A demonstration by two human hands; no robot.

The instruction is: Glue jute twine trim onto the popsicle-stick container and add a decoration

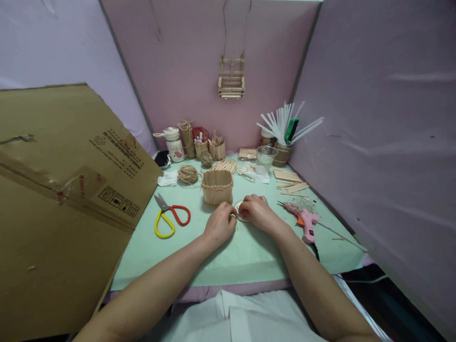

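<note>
My left hand (223, 222) is in front of the small wooden-stick basket (217, 189), with its thumb and fingers pinched together at the left edge of a pale round piece (239, 205). My right hand (259, 212) bends over that same piece, its fingers curled down onto it and covering most of it. The round piece lies low at the table top; its material is too hidden to tell. The basket stands upright just beyond my left hand, apart from my fingers.
Scissors (167, 213) with red and yellow handles lie to the left, a pink glue gun (302, 219) to the right. A twine ball (187, 174), wooden sticks (287, 176) and a holder of glue sticks (283, 154) stand farther back. A large cardboard box (71, 247) borders the left.
</note>
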